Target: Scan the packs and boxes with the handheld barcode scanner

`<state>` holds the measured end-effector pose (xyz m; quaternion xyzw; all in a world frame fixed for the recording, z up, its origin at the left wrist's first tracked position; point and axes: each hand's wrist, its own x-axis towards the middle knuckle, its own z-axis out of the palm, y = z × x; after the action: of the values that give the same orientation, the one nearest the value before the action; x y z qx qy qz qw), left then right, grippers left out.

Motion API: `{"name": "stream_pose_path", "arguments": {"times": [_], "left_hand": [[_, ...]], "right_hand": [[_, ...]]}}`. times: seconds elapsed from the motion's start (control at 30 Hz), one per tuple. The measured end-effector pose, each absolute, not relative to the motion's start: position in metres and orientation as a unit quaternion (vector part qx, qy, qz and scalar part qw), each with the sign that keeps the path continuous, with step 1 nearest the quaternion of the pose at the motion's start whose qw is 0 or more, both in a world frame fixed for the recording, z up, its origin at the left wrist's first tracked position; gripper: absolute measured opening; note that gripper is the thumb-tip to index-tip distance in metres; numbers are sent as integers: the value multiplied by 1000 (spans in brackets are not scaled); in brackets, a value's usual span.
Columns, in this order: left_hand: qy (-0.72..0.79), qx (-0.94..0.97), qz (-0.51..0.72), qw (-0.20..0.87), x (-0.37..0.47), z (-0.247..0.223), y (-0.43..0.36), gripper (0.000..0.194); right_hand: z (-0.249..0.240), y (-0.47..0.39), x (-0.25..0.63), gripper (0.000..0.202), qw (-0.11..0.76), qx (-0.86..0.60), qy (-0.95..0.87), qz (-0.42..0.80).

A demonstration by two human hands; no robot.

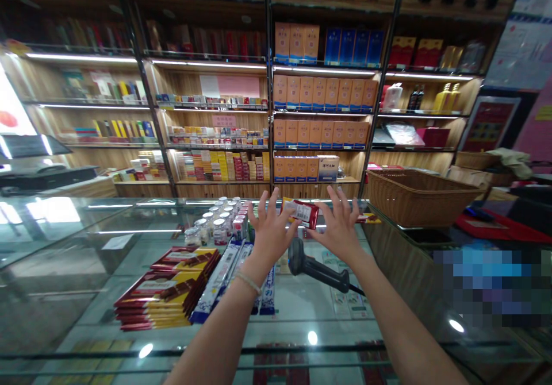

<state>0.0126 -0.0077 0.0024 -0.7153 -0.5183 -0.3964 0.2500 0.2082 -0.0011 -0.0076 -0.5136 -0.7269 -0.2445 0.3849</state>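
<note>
Above the glass counter, a red and yellow wrapped chocolate bar is held up by its two ends, a barcode label showing towards me. My left hand pinches its left end between thumb and index finger, the other fingers raised. At the right end, my right hand grips it the same way, the other fingers spread. Just below my hands a dark handheld barcode scanner lies on the counter. Beside my left forearm are stacked red and yellow chocolate bars and long blue and white packets.
Several small white-lidded jars stand behind the packets on the glass counter. A wicker basket sits at the right. Shelves with orange boxes line the wall behind. A sheet of paper lies at the left.
</note>
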Motion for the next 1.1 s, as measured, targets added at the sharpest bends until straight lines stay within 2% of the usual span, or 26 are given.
{"name": "stream_pose_path", "arguments": {"times": [0.6, 0.9, 1.1], "left_hand": [[-514, -732, -409, 181, 20, 10, -17, 36], [-507, -731, -422, 172, 21, 11, -18, 13], [-504, -731, -425, 176, 24, 9, -18, 7]], "right_hand": [[-17, 5, 197, 53, 435, -414, -749, -279], [-20, 7, 192, 53, 436, -386, -752, -309], [-22, 7, 188, 51, 424, -388, -756, -313]]}}
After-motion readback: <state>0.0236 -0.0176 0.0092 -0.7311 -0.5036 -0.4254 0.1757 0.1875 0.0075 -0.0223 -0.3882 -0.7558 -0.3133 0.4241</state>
